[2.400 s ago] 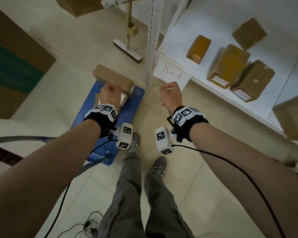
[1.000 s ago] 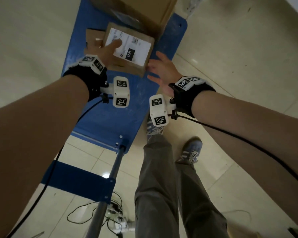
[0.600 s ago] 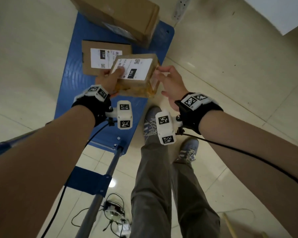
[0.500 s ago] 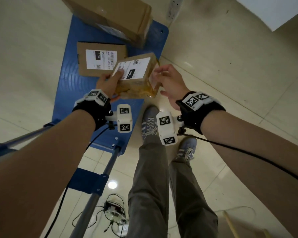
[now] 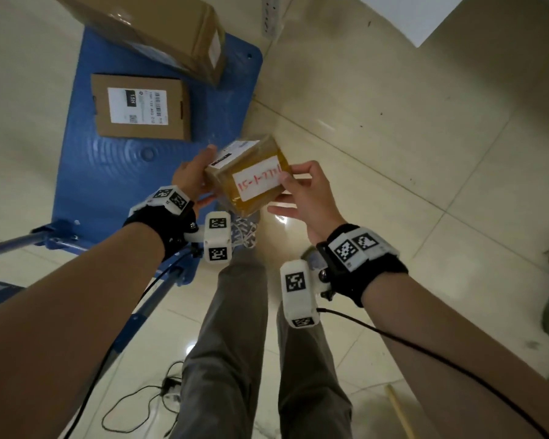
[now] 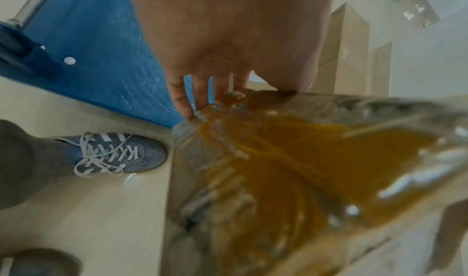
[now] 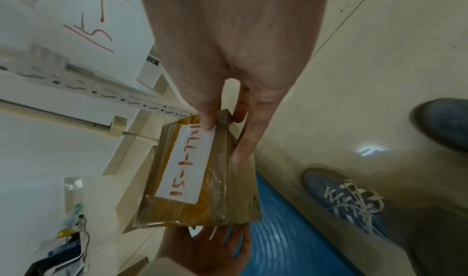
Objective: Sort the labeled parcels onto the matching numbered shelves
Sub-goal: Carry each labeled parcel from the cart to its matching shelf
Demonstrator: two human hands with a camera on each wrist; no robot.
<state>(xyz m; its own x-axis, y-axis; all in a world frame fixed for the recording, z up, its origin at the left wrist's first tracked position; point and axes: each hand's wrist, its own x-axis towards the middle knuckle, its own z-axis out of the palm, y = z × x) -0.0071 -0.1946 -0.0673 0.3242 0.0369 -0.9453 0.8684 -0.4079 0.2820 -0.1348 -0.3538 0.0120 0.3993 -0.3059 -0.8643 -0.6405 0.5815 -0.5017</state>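
Observation:
A small tape-wrapped brown parcel (image 5: 251,179) hangs in the air between both hands, above the edge of the blue cart. Its side faces me with a white slip hand-written in red, "15-1-7771" as far as I can read it (image 7: 188,164). My left hand (image 5: 191,175) grips its left end, thumb on the printed-label face. My right hand (image 5: 301,191) pinches its right end, thumb on the slip. The left wrist view shows the parcel's taped underside (image 6: 291,170) close up and blurred. A flat parcel (image 5: 140,106) labelled 15H lies on the cart.
The blue platform cart (image 5: 114,172) sits on the tiled floor at left, with a long cardboard box (image 5: 159,30) at its far end. My legs and grey shoes (image 6: 119,154) stand beside it. A white rack with a red "15" sign (image 7: 86,32) is nearby. Cables (image 5: 146,400) lie on the floor.
Both hands lifted the small parcel off the flat one on the cart, brought it nearer, and turned it so the red hand-written slip faces me instead of the printed label.

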